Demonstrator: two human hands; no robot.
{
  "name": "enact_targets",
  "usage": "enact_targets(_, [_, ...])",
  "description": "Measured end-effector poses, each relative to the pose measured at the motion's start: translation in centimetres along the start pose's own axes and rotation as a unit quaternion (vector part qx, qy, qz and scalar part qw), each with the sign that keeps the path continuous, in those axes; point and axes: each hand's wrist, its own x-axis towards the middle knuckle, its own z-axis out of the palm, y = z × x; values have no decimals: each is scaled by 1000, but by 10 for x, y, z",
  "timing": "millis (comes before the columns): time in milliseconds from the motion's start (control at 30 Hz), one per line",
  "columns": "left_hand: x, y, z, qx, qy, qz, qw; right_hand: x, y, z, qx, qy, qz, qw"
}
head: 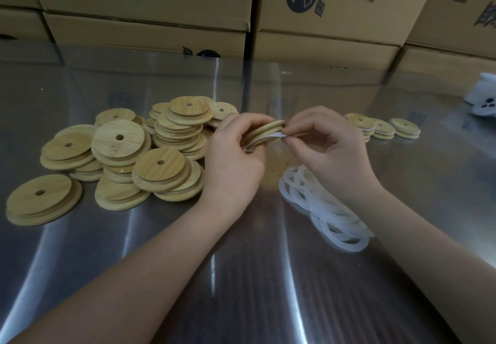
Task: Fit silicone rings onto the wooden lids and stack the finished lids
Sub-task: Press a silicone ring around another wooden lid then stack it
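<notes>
Over the tabletop, the left hand grips a wooden lid on edge, likely so its groove faces the right hand, whose grip pinches a white ring onto it. Bare lids lie left, loose rings near right, finished lids far right. Boxes behind: closed, contents hidden.

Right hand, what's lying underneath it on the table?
A loose heap of translucent white silicone rings lies on the steel table. The right hand and wrist cover the heap's far part, so its full extent is hidden.

steel table, cardboard boxes, white object
</notes>
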Motion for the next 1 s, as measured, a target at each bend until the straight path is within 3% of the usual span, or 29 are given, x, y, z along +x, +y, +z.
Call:
enact_targets(233, [-2, -1, 1, 59, 31, 11, 998, -1, -2, 1, -57, 8, -67, 996])
enact_targets(633, [2, -2, 1, 30, 49, -42, 997, 3, -4, -3, -61, -6, -24, 998])
enact_targets(1000, [-1, -6, 1, 37, 24, -21, 999, 6, -5, -8, -97, -42, -59, 993])
